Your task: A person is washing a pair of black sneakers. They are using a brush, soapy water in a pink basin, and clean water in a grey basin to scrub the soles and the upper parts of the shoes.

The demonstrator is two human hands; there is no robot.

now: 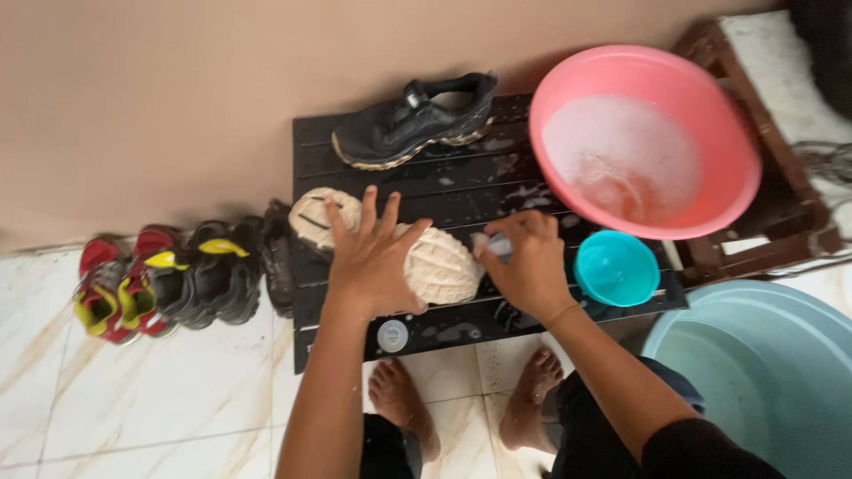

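No packages, labels, signs or screens visible.

Bare forearms, bare feet; dark trousers; thin band on right wrist.

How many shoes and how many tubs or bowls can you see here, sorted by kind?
Shoes: 6 – one sole-up under the left hand, one black on the bench, four on the floor.
Basins: 2 – pink, pale blue.
Small teal bowl: 1.
Total: 9.
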